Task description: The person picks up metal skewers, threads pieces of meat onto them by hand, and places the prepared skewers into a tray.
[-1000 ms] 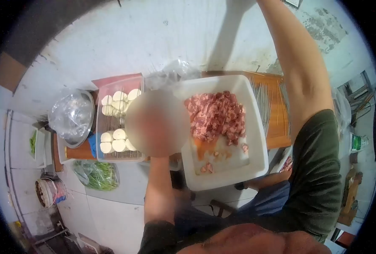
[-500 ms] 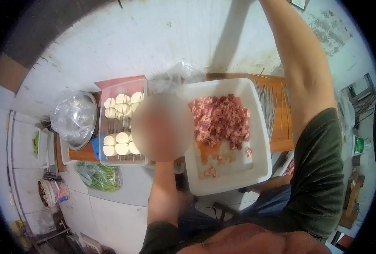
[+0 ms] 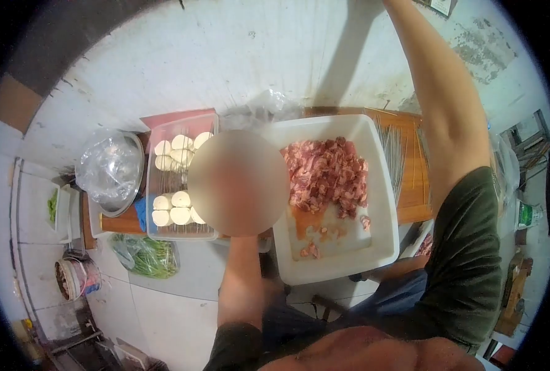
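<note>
My left hand (image 3: 236,188) lies behind a round blur between the skewer box and the meat tub, so its fingers and anything in them cannot be made out. My right arm reaches up past the top edge, its hand out of the picture. Cut pieces of raw meat (image 3: 326,176) lie in a white plastic tub (image 3: 374,256), with a few loose bits near its front. To the left, a clear box (image 3: 182,236) holds white round pieces (image 3: 181,215) and thin metal skewers.
Metal skewers (image 3: 391,157) lie on the wooden surface (image 3: 414,185) right of the tub. A plastic-covered metal bowl (image 3: 109,173) stands left. Below it are bagged greens (image 3: 145,255) and a bucket (image 3: 77,278). A plastic bag (image 3: 266,108) lies by the wall.
The whole view has shifted slightly, with the box and tub a little further right. The blur over my left hand has grown slightly. The meat looks unchanged.
</note>
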